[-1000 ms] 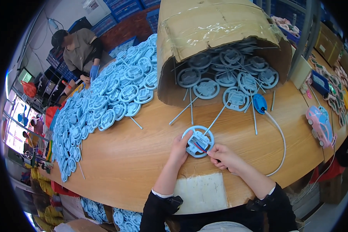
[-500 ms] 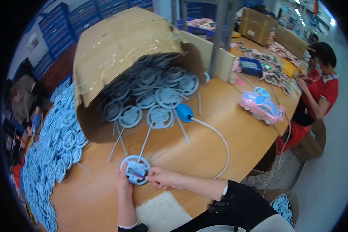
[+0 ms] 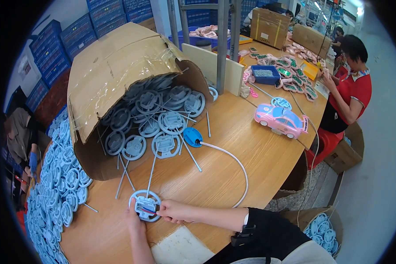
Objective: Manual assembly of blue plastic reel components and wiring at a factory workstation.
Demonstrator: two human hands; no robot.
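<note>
A light-blue toy steering wheel (image 3: 141,193) with a long thin rod lies near the front of the table. My left hand (image 3: 135,222) grips its left rim. At the hub, my right hand (image 3: 174,211) is closed in a pinch. A small dark part with red and blue strands, perhaps wires, shows at those fingertips, too small to name. More light-blue wheels (image 3: 166,145) with rods spill from a cardboard box (image 3: 119,53) lying on its side just beyond. A brighter blue round piece (image 3: 192,137) with a white cable sits right of them.
A heap of light-blue wheels (image 3: 61,189) lines the left edge. A pink toy car (image 3: 280,120) stands at the right, near a blue tray (image 3: 265,75) and pink parts (image 3: 295,79). A pale sheet (image 3: 182,246) lies beside my arms. Co-workers sit right and left.
The view has shifted, so the table and box appear lower and further left. Both hands stay at the same steering wheel, the right still pinching at its hub.
</note>
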